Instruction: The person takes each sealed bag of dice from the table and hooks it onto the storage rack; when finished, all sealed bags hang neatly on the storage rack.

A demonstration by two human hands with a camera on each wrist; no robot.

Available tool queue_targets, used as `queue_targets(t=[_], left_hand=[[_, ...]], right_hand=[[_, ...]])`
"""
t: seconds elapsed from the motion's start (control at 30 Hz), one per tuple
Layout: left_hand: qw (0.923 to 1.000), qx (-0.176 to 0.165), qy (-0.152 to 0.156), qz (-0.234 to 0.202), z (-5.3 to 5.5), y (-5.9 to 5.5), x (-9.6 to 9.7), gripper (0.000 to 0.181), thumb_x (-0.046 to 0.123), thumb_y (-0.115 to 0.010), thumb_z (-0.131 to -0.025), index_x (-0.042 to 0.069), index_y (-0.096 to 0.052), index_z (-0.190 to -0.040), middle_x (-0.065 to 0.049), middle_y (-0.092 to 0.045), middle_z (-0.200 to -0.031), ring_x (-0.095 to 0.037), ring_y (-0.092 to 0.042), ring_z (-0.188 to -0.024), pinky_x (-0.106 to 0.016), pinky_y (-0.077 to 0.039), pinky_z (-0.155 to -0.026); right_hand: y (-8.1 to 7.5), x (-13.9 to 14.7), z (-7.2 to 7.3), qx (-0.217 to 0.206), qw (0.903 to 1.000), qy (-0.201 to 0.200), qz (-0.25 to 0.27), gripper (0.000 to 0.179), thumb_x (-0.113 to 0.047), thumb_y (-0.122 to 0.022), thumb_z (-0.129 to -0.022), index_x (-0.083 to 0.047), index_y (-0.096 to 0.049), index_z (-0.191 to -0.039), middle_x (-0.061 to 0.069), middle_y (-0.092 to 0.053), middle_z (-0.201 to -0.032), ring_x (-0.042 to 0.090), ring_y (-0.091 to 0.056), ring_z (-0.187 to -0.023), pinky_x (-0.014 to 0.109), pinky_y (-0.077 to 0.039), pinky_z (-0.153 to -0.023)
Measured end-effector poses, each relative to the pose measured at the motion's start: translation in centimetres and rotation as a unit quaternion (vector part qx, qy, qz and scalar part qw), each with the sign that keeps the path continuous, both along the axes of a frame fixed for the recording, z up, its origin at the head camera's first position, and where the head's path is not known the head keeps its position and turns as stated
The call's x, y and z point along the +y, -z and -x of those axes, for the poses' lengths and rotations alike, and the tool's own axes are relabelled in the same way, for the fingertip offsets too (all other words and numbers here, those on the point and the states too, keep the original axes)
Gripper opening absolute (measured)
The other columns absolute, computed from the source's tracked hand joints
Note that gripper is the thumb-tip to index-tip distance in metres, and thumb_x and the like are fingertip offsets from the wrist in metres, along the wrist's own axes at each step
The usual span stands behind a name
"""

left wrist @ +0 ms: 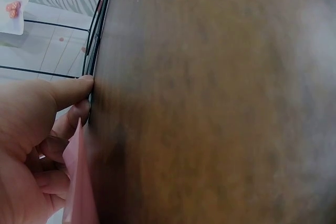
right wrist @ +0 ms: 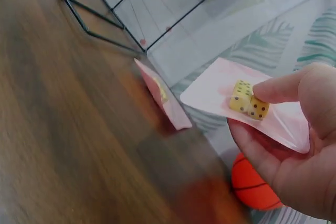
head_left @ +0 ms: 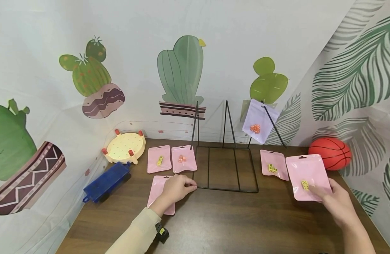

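Observation:
My right hand grips a pink zip pouch at its lower right, thumb over the yellow dice inside. The pouch is lifted off the table on the right. With thumb and forefinger my left hand pinches the front left corner of a black wire display rack. Under that hand lies another pink pouch, partly covered. A lilac pouch with orange dice hangs on the rack's right prong; the other prongs hold nothing. Right of the rack lies a pink pouch with yellow dice.
Left of the rack lie two pink pouches, one with yellow dice and one with orange dice. A cream footed stand and a blue tray-like object are at far left. A red basketball sits at back right.

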State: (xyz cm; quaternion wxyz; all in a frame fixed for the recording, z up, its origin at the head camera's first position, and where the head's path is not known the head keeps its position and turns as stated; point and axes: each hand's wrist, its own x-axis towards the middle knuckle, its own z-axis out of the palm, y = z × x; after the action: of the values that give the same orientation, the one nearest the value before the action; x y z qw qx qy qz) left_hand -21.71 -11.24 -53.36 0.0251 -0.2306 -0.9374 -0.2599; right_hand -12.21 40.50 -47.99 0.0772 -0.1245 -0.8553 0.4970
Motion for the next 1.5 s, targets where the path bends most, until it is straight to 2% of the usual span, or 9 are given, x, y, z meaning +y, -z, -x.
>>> queue_targets(t=[0.07,0.17,0.23,0.3,0.53,0.77,1.0,1.17,1.5], left_hand=[[1.0000,0.000,0.000,0.000,0.0,0.0,0.0,0.013,0.040,-0.079,-0.093,0.028,-0.084,-0.092,0.020,-0.070,-0.085,0.000,-0.061,-0.077,-0.027,-0.044,-0.061],[1.0000,0.000,-0.001,0.000,0.0,0.0,0.0,0.012,0.040,-0.079,-0.093,0.028,-0.084,-0.092,0.020,-0.070,-0.085,0.000,-0.061,-0.077,-0.027,-0.044,-0.060],[1.0000,0.000,-0.001,-0.001,0.0,-0.1,0.0,0.011,0.039,-0.080,-0.093,0.028,-0.084,-0.092,0.020,-0.070,-0.085,0.000,-0.061,-0.076,-0.027,-0.044,-0.060],[1.0000,-0.001,-0.001,-0.002,-0.1,-0.1,0.0,0.010,0.037,-0.080,-0.092,0.029,-0.084,-0.092,0.020,-0.070,-0.085,0.000,-0.061,-0.076,-0.027,-0.044,-0.060],[1.0000,0.001,0.004,-0.002,-0.1,0.0,-0.1,0.009,0.037,-0.080,-0.092,0.029,-0.084,-0.093,0.020,-0.069,-0.083,0.001,-0.059,-0.074,-0.026,-0.043,-0.059],[1.0000,0.000,-0.002,-0.001,-0.1,0.0,-0.1,0.007,0.037,-0.080,-0.092,0.030,-0.084,-0.092,0.020,-0.069,-0.084,0.001,-0.060,-0.074,-0.026,-0.044,-0.059],[1.0000,0.001,-0.003,0.002,-0.1,0.0,-0.2,0.012,0.040,-0.079,-0.092,0.028,-0.084,-0.093,0.019,-0.070,-0.085,0.000,-0.061,-0.076,-0.027,-0.045,-0.060],[1.0000,0.003,-0.002,0.001,0.0,0.1,-0.1,0.011,0.039,-0.080,-0.092,0.029,-0.084,-0.093,0.019,-0.071,-0.087,-0.001,-0.063,-0.079,-0.027,-0.046,-0.062],[1.0000,0.004,-0.003,-0.001,0.0,0.1,0.0,0.015,0.041,-0.079,-0.093,0.027,-0.084,-0.093,0.019,-0.072,-0.088,-0.002,-0.064,-0.080,-0.027,-0.046,-0.061]], right_hand=[[-0.3,-0.5,0.0,0.024,0.9994,-0.008,0.026,0.043,-0.015,-0.074,-0.098,0.006,-0.052,-0.128,-0.021,-0.062,-0.092,-0.001,-0.062,-0.079,0.019,-0.054,-0.065],[-0.6,-1.2,0.1,0.061,0.9941,-0.027,0.085,0.030,-0.006,-0.074,-0.096,-0.010,-0.058,-0.121,-0.018,-0.066,-0.095,0.001,-0.066,-0.079,0.021,-0.057,-0.065],[-0.8,-1.6,0.1,0.084,0.9876,-0.043,0.126,0.033,-0.001,-0.073,-0.095,-0.019,-0.060,-0.119,-0.015,-0.068,-0.097,0.002,-0.068,-0.080,0.022,-0.057,-0.065],[-1.2,-2.1,0.1,0.102,0.9829,-0.055,0.144,0.036,0.002,-0.072,-0.095,-0.022,-0.061,-0.119,-0.013,-0.069,-0.098,0.003,-0.068,-0.080,0.022,-0.058,-0.065],[-2.7,-3.6,-0.4,0.145,0.9663,-0.115,0.179,0.041,0.013,-0.069,-0.092,-0.014,-0.066,-0.122,-0.006,-0.071,-0.101,0.006,-0.070,-0.082,0.025,-0.059,-0.066],[-4.1,-5.1,-1.0,0.179,0.9526,-0.173,0.175,0.049,0.023,-0.063,-0.089,-0.006,-0.063,-0.129,-0.005,-0.073,-0.109,0.007,-0.073,-0.088,0.022,-0.057,-0.072],[-4.8,-6.2,-0.9,0.228,0.9038,-0.266,0.245,0.056,0.035,-0.049,-0.085,0.007,-0.054,-0.133,0.004,-0.072,-0.114,0.013,-0.074,-0.097,0.029,-0.060,-0.076],[-5.0,-6.7,-0.7,0.261,0.8900,-0.273,0.255,0.058,0.038,-0.047,-0.082,0.009,-0.054,-0.133,0.006,-0.073,-0.114,0.014,-0.074,-0.096,0.029,-0.060,-0.076],[-4.8,-7.8,0.1,0.279,0.8819,-0.259,0.278,0.054,0.039,-0.047,-0.082,0.012,-0.053,-0.128,0.012,-0.070,-0.112,0.018,-0.074,-0.093,0.032,-0.061,-0.071]])
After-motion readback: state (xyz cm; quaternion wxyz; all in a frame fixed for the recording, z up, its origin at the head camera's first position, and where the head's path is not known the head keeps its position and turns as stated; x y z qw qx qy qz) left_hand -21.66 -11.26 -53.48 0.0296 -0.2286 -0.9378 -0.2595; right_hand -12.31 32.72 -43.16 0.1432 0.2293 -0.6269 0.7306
